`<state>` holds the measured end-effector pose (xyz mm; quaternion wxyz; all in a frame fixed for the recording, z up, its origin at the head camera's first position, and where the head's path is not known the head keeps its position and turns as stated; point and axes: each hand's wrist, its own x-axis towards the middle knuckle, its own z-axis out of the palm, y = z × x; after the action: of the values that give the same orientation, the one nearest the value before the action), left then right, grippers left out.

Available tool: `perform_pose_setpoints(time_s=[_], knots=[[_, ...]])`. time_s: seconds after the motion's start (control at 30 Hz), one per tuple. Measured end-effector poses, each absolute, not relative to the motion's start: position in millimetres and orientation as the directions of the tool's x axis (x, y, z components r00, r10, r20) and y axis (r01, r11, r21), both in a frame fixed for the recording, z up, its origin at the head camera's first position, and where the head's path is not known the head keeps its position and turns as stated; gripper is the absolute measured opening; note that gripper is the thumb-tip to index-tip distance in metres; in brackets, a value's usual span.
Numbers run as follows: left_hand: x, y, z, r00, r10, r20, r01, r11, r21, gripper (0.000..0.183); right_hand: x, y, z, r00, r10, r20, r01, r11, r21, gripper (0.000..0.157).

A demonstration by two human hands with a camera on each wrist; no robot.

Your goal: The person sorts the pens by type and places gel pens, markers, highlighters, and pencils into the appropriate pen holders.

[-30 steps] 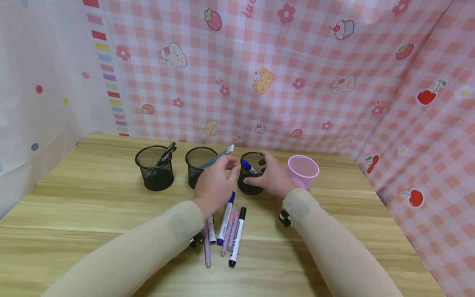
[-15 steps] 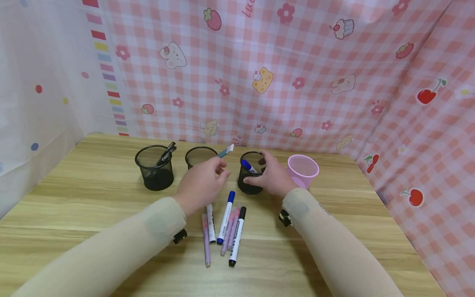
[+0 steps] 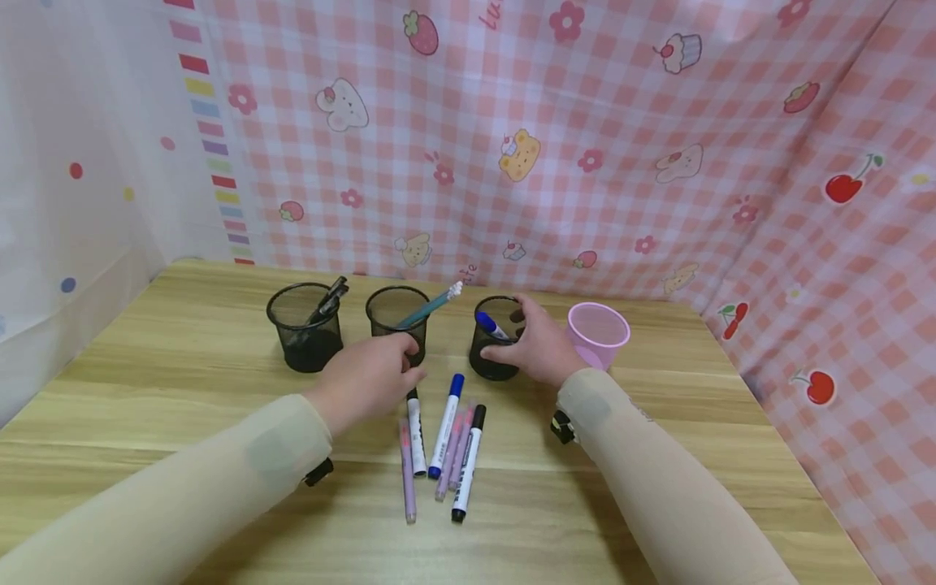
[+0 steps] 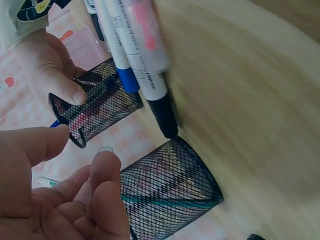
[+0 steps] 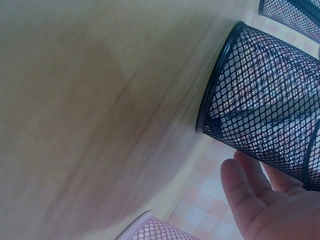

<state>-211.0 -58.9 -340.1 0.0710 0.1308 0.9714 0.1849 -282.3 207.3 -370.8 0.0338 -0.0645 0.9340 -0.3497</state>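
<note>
Left hand point(image 3: 366, 380): fingers loosely curled, holding nothing; since a moment ago drawn back from the teal pencils point(image 3: 431, 306), leaving them leaning in the second mesh cup point(image 4: 175, 185).
Right hand point(image 3: 539, 345): unmoved, thumb and fingers round the third mesh cup point(image 3: 491, 363), blue-capped marker point(image 3: 487, 324) inside.
Desk point(image 3: 183, 366): six loose pens point(image 3: 446, 443), uncupped, near the free hand.
Outermost: black pens point(image 3: 334, 294) in first mesh cup point(image 3: 310, 351); pink cup point(image 3: 601, 355).

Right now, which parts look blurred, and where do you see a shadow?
Head view: soft shadow beside the right sleeve on the wood-grain table; left wrist view: wood grain smeared, translucent-capped pen hazy; right wrist view: black mesh pen cup fairly crisp, wood grain soft.
</note>
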Motion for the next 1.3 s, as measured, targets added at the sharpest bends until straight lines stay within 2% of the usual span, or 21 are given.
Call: perform_pose_setpoints(time_s=[0.27,0.57,0.7,0.93,1.3], knots=[[-203.4,-70.6,-346.0,-0.932,0.325,-0.16,0.266,0.915,0.304,0.051,-282.4,207.6,-369.6,-0.99,-0.139,-0.014,-0.097,0.754,-0.65,0.109],[-193.6,-75.2,-352.8,-0.904,0.347,-0.251,0.271,0.917,0.294,0.058,-282.4,208.1,-369.0,-0.99,-0.143,-0.011,-0.101,0.75,-0.653,0.109],[-189.5,-73.6,-356.0,-0.893,0.359,-0.271,0.278,0.914,0.296,0.055,-282.2,208.5,-369.1,-0.99,-0.142,-0.015,-0.098,0.753,-0.65,0.11],[-183.0,-71.9,-361.3,-0.882,0.38,-0.279,0.292,0.905,0.311,0.037,-282.1,208.8,-369.7,-0.99,-0.143,-0.016,-0.099,0.758,-0.645,0.111],[-180.3,-74.4,-363.9,-0.875,0.398,-0.274,0.315,0.9,0.3,0.037,-281.0,207.3,-369.5,-0.989,-0.149,-0.018,-0.101,0.748,-0.656,0.11]])
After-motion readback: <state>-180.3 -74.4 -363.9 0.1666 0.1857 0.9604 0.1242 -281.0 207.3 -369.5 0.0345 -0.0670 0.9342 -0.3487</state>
